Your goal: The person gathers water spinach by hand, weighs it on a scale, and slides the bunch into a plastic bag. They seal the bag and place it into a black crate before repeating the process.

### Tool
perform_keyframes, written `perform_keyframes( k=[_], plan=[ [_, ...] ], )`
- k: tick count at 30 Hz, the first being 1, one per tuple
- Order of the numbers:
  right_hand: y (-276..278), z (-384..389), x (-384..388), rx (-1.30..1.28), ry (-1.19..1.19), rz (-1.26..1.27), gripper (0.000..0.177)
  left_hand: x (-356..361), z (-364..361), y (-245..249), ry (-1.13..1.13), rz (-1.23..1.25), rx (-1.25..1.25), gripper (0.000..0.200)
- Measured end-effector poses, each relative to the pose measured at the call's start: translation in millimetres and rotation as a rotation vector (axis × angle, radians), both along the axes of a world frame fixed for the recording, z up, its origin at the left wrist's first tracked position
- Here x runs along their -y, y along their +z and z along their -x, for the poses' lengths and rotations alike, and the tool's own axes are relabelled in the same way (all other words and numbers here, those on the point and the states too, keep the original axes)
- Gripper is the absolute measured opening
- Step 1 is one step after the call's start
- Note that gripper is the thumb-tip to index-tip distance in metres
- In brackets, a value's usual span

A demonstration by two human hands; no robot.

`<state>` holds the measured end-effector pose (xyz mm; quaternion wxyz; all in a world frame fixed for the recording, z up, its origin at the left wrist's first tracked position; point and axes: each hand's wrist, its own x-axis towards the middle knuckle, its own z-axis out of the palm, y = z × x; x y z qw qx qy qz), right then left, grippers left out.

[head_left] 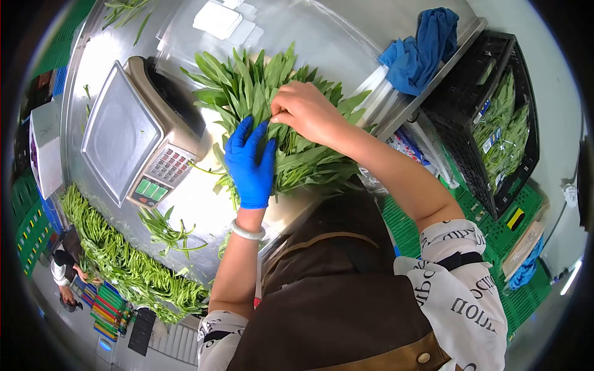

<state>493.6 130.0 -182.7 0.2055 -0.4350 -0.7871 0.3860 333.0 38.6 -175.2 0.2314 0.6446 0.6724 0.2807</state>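
Obscuring greens near scale, left hand and right hand seemingly touch.

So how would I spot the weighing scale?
Find the shiny silver metal table, then the big, bushy bunch of long green leaves. Left of that in the picture sits the beige scale with a flat silver tray. Unlike the leaves, it has rows of little grey and red buttons and a green screen.

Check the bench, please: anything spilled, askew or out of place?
Two oddities: loose sprigs lie strewn between the scale and the long pile of greens, and the gloves don't match: left hand blue-gloved, right hand bare.
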Motion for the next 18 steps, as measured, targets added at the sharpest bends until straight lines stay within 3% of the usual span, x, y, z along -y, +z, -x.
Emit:
perform_keyframes(
  k=[2, 5, 8, 10, 11, 12, 14, 15, 17, 18],
  plan=[
    [6.5, -4.0, -0.8, 0.163, -0.015, -0.233, 0.014, 0.2, 2.8, -7.0, 0.007, -0.013, 0.031, 0.035],
    [6.8, -10.4, -13.9, 0.173, -0.195, -0.481, 0.013, 2.5, 4.5, -10.8, 0.016, -0.006, 0.08, 0.033],
    [19.6, -44.9, -44.3, 0.158, -0.334, -0.504, 0.015, 0.6, 6.5, 4.7, 0.011, -0.011, 0.161, 0.037],
    [40.1, -92.6, -70.6, 0.436, -0.423, -0.646, 0.009, -0.3, 23.9, 24.0, 0.018, -0.043, 0.206, 0.04],
    [59.6, -107.6, -82.1, 0.522, -0.543, -0.636, 0.015, 1.0, 38.7, 19.1, 0.054, -0.182, 0.26, 0.034],
    [73.1, -120.5, -89.0, 0.605, -0.665, -0.627, 0.029, 1.0, 53.3, 26.4, 0.142, -0.13, 0.287, 0.028],
    [67.4, -152.9, -86.6, 0.774, -0.662, -0.703, 0.015, 5.8, 83.9, 22.3, 0.231, -0.078, 0.284, 0.027],
    [72.8, -149.7, -81.5, 0.856, -0.657, -0.738, 0.016, 8.3, 94.1, 19.8, 0.257, -0.058, 0.249, 0.027],
    [86.1, -108.5, -10.2, 0.316, -0.403, -0.386, 0.017, 8.1, 115.4, 8.3, 0.203, 0.065, 0.159, 0.029],
    [80.5, -82.0, 26.1, 0.191, -0.175, -0.461, 0.02, 7.8, 120.7, 2.4, 0.177, 0.128, 0.113, 0.031]
  ],
)
